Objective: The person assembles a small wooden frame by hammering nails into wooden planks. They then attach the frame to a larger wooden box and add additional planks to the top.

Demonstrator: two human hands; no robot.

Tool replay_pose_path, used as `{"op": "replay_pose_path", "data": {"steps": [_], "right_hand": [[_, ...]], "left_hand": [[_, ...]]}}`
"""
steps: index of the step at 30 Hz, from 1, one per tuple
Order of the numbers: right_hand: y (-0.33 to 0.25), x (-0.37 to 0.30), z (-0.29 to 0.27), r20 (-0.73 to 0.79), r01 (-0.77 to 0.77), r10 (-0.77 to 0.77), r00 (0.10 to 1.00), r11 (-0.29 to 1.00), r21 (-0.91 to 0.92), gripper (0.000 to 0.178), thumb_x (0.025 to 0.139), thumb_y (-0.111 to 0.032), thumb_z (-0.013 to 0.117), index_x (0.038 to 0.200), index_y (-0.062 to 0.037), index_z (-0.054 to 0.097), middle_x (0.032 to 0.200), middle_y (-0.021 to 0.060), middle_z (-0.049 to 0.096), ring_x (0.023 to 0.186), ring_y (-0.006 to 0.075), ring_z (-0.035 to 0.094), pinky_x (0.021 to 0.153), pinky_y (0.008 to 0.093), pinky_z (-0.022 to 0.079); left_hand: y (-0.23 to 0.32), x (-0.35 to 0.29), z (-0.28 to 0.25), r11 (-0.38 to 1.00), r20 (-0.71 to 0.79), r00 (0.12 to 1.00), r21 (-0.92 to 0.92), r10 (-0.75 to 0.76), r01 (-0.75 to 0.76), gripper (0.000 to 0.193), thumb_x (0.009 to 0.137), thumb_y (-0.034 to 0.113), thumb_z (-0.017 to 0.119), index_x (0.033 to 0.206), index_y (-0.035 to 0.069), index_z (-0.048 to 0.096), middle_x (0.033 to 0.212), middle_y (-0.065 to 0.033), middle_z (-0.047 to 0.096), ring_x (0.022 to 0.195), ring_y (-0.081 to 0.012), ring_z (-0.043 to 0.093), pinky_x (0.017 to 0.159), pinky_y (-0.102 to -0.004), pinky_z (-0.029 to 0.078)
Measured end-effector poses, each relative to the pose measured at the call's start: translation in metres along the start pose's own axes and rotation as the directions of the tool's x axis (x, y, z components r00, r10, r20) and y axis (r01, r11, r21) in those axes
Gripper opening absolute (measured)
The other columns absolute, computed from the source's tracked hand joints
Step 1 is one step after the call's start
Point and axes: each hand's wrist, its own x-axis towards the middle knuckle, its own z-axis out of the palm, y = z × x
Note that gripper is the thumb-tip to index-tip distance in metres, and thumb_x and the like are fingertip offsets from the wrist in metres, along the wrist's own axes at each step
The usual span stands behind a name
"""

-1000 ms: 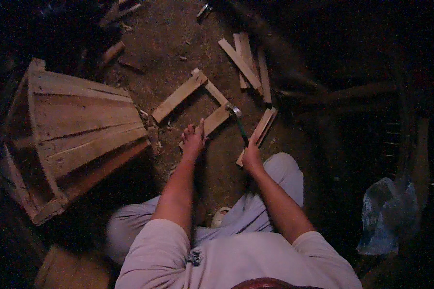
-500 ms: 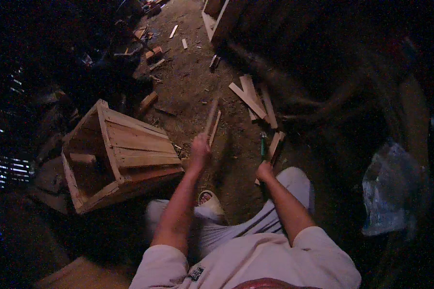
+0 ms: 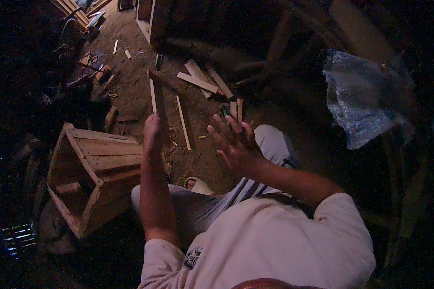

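My left hand is closed round the lower end of a wooden slat, which points away from me above the dirt floor. My right hand is open with its fingers spread and nothing in it. Just beyond its fingertips lies a green-handled tool, partly covered by the fingers, so its kind does not show. Between the hands a thin wooden strip lies on the ground. To the left, close to my left forearm, a tapered wooden crate rests on its side with its open end facing left.
Several loose boards lie on the floor ahead, with short pieces nearer my right knee. Another wooden box stands at the far end. A clear plastic bag is at the right. Wood scraps litter the far left.
My right hand has let go of the green-handled tool and opened. My left hand still holds the slat. The view has turned right, so the crate and boards appear farther left.
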Motion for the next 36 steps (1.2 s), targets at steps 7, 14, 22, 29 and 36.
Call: {"op": "replay_pose_path", "data": {"steps": [7,14,22,29,36], "right_hand": [[0.008,-0.015,-0.016,0.249,-0.325,0.214,0.944,0.721,0.612,0.077,0.089,-0.026,0.067,0.155,-0.0108,0.029,0.161,0.0215,0.022,0.145,0.0379,0.031,0.107,0.0479,0.037],[0.054,-0.041,-0.007,0.254,-0.152,0.093,0.963,0.963,0.224,0.075,0.092,-0.020,0.065,0.155,-0.0105,0.026,0.153,0.0270,0.034,0.144,0.0377,0.035,0.107,0.0465,0.043],[0.108,-0.059,-0.012,0.576,-0.308,0.115,0.809,0.918,0.250,0.058,0.092,-0.022,0.066,0.146,-0.0183,0.046,0.151,0.0270,0.039,0.143,0.0417,0.034,0.111,0.0546,0.037],[0.099,-0.049,-0.017,0.474,-0.243,0.123,0.872,0.949,0.200,0.050,0.092,-0.023,0.068,0.138,-0.0091,0.054,0.138,0.0229,0.054,0.125,0.0354,0.055,0.104,0.0485,0.045],[0.110,-0.047,0.016,0.624,-0.650,0.191,0.758,0.294,0.701,0.053,0.095,-0.028,0.067,0.142,-0.0103,0.049,0.118,0.0169,0.065,0.103,0.0227,0.065,0.090,0.0367,0.053]], "left_hand": [[0.031,-0.002,0.018,0.993,-0.079,0.996,0.111,0.049,-0.040,0.042,0.102,0.043,0.049,0.089,0.005,0.058,0.072,-0.0045,0.055,0.062,-0.0168,0.056,0.057,-0.0350,0.045],[0.038,-0.012,0.025,0.987,-0.154,0.985,0.154,0.074,-0.050,0.046,0.104,0.041,0.044,0.098,-0.001,0.062,0.080,-0.0095,0.061,0.069,-0.0200,0.060,0.063,-0.0373,0.049],[0.036,-0.006,0.027,0.979,-0.164,0.986,0.203,0.005,0.029,0.050,0.105,0.042,0.042,0.105,-0.004,0.064,0.087,-0.0123,0.066,0.073,-0.0225,0.064,0.067,-0.0386,0.052],[0.036,-0.018,0.031,0.997,-0.066,0.997,-0.059,0.046,-0.050,0.049,0.105,0.042,0.043,0.106,-0.002,0.064,0.087,-0.0121,0.067,0.073,-0.0242,0.065,0.065,-0.0409,0.053],[0.032,-0.014,0.030,0.994,-0.071,0.995,-0.070,0.073,-0.078,0.048,0.104,0.042,0.043,0.109,-0.002,0.063,0.090,-0.0124,0.068,0.073,-0.0245,0.066,0.065,-0.0409,0.053]]}}
